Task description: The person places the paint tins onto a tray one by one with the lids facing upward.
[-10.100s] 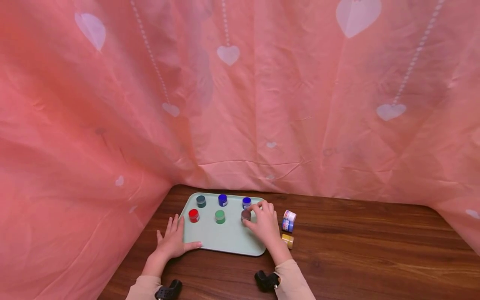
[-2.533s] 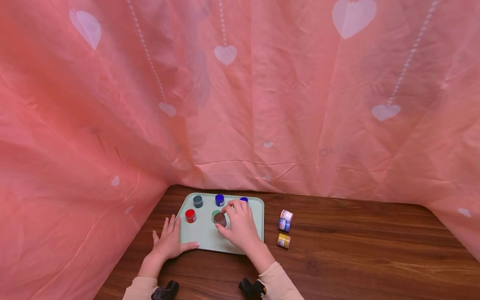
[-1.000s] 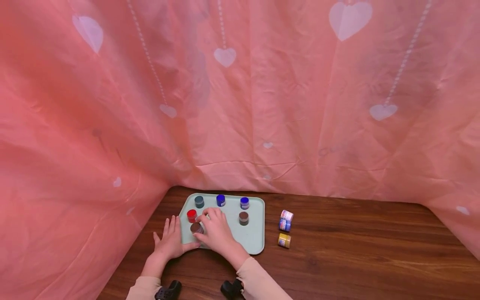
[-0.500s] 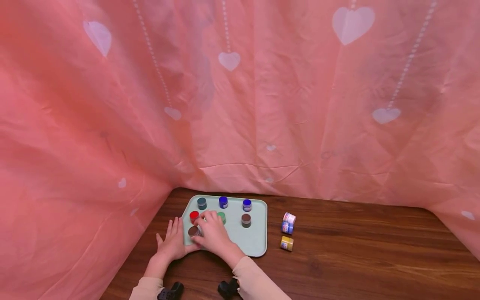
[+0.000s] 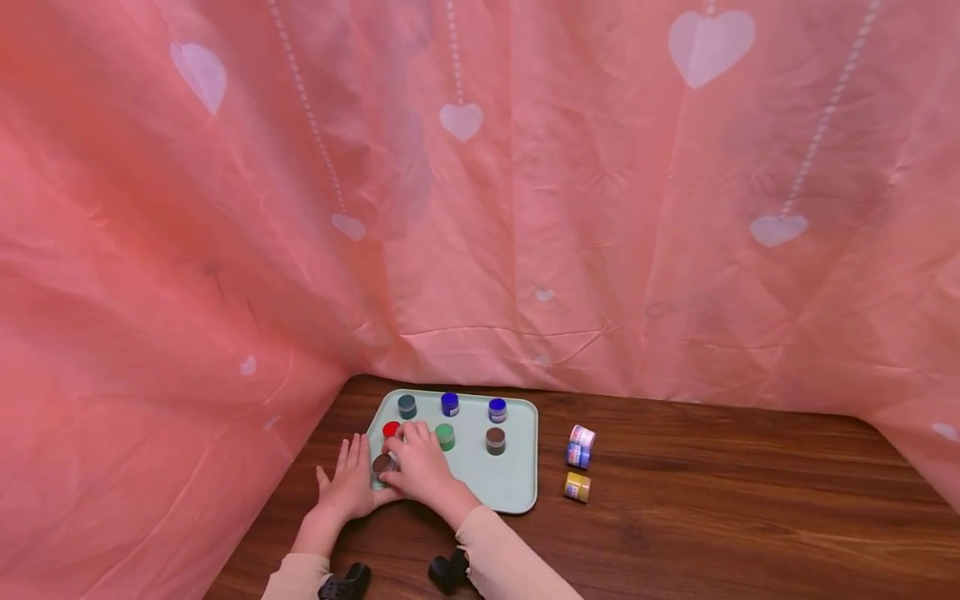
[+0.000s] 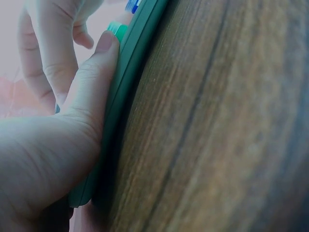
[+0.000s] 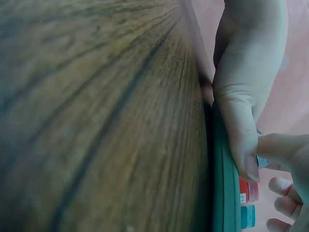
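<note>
Pinching a brown jar point(image 5: 383, 465) between thumb and fingers, the right hand point(image 5: 422, 463) is low over the near left part of the green tray point(image 5: 512, 485), and that jar sits just in front of the red jar point(image 5: 391, 429)! Whether its base touches the tray, I can't tell from here. Close by comes the left hand point(image 5: 351, 485), no jar in its grasp: fingers straight along the tray's left side, thumb stretched well apart from them, resting at the near rim, as both wrist views bear out.

What a line-up on the tray! Across the back, left to right: the dark teal jar point(image 5: 407, 407), one blue jar point(image 5: 450, 405), then a second blue jar point(image 5: 497, 410), each well apart from the next. In front of those we have the red one, partly covered by the right hand, then the green jar point(image 5: 446, 437), near the knuckles, and another brown jar point(image 5: 495, 441) over on the right.

Off the tray now, out on the dark wooden worktop point(image 5: 712, 492), just beyond the right edge: a white jar point(image 5: 582, 437) touching a blue-labelled jar point(image 5: 577, 456), with the yellow jar point(image 5: 577, 487) nearer the person. Pale sleeves point(image 5: 513, 562) on both arms, and behind it all hangs the pink curtain point(image 5: 600, 275), dotted with white hearts!
</note>
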`<state>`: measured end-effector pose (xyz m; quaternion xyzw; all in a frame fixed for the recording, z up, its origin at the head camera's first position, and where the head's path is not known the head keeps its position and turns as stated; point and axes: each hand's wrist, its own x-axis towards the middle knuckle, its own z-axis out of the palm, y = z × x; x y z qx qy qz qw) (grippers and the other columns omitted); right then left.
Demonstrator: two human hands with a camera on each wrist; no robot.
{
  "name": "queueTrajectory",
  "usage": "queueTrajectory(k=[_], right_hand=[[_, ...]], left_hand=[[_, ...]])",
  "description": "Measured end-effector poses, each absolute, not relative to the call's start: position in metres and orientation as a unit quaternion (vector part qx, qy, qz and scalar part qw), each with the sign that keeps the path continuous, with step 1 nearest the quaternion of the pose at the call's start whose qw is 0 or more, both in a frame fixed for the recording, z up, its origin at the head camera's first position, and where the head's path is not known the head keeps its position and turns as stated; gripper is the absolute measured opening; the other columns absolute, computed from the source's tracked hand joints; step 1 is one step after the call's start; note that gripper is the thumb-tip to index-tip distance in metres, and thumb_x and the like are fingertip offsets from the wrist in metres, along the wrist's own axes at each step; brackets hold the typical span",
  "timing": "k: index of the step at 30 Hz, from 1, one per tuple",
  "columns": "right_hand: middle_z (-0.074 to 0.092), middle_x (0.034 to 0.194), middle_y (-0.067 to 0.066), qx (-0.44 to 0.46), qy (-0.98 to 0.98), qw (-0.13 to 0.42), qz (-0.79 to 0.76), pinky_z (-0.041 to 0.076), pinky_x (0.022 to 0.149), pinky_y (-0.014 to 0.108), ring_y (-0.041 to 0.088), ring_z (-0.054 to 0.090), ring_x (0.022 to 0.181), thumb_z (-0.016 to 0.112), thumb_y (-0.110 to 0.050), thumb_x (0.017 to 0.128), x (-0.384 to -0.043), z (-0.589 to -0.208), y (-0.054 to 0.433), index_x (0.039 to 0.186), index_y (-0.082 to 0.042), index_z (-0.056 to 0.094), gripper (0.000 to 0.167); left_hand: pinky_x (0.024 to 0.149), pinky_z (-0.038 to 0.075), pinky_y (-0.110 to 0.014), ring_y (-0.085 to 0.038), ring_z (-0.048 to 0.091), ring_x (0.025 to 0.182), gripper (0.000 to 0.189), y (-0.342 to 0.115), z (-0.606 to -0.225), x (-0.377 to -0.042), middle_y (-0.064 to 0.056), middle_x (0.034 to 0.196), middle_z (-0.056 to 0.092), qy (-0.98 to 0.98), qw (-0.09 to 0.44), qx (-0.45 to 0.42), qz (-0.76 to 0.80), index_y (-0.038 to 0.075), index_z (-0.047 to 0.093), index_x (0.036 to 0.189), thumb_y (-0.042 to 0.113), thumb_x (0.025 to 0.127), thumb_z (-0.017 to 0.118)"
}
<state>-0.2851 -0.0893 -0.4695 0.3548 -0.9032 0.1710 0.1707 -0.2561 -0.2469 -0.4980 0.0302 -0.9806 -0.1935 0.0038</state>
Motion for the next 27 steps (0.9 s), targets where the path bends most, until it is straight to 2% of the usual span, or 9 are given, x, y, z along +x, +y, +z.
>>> queueTrajectory(k=[17,27], right_hand=[[0.053,0.099,0.001,0.312,-0.920,0.150,0.183,0.035,0.074,0.027,0.017,0.041,0.093,0.080,-0.038,0.079,-0.286,-0.470,-0.097,0.097,-0.021,0.071,0.027],[0.055,0.102,0.000,0.300,-0.925,0.156,0.176,0.036,0.075,0.027,0.017,0.043,0.094,0.079,-0.040,0.079,-0.286,-0.472,-0.101,0.102,-0.022,0.072,0.030]], left_hand=[[0.102,0.000,-0.083,-0.046,0.005,0.149,0.131,-0.247,-0.498,-0.257,-0.029,0.160,0.013,-0.981,0.004,0.035,-0.192,-0.008,0.015,0.152,0.075,0.067,0.070],[0.103,-0.002,-0.082,-0.046,0.005,0.149,0.128,-0.247,-0.500,-0.258,-0.029,0.160,0.013,-0.979,0.008,0.029,-0.200,-0.007,0.016,0.152,0.072,0.068,0.071]])
